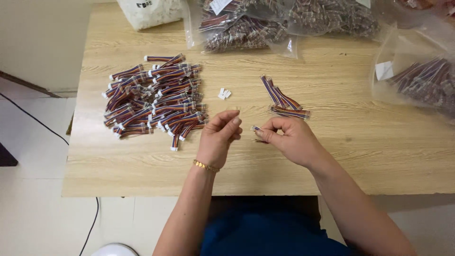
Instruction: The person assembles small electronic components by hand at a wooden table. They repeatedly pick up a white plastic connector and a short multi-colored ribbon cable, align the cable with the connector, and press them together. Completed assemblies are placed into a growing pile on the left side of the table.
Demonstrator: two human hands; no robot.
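Left hand (219, 135): fingers pinched together, contents too small to tell.
Right hand (289, 138): pinching a striped wire piece (256, 128).
Table (332, 161): wire pile (154, 97) left.

The right hand (291, 140) is covering most of the short striped cable (256, 128), and whatever the left hand's fingers (232, 124) are pinching is too small to tell. The clear bags (417, 76) are running off the top and right edges (their contents blurring behind plastic).
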